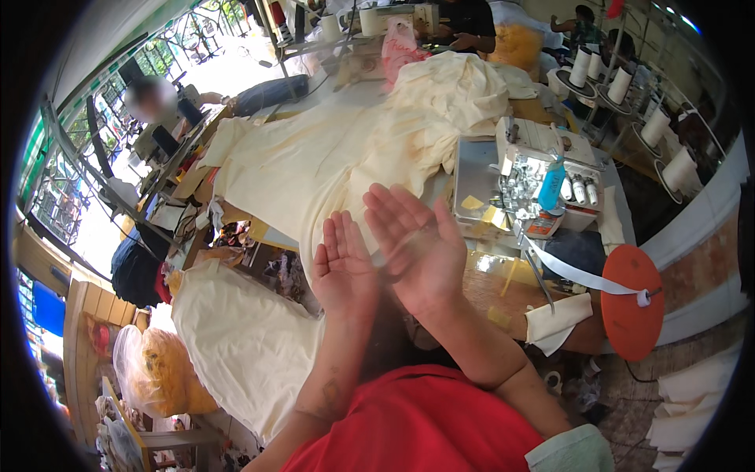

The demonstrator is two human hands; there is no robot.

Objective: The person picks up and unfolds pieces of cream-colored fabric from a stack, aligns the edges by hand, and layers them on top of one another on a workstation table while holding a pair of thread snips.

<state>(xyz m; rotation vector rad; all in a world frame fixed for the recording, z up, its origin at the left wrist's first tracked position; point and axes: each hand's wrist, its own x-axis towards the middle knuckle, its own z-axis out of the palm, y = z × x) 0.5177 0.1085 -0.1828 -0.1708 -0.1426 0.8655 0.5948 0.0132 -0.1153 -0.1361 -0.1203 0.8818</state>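
Both my palms are turned up, side by side, in front of my red shirt. My left hand [344,263] has its fingers stretched out and holds nothing. Beside it my right hand [421,256] is also stretched flat, with nothing on the palm; a slight blur crosses it. Beyond them a large cream cloth [314,157] spreads over the table and bunches up at the far side. Right of my hands stands a sewing machine [550,157] with a blue thing lying on it. A white elastic band [578,271] runs from the machine to an orange disc [633,303].
Thread cones [620,85] stand on a rack at the right. More cream fabric [244,338] hangs at the left, near a plastic bag with orange stuff [161,370]. Folded cream pieces [700,393] lie at lower right. Other people sit at the far side and far left.
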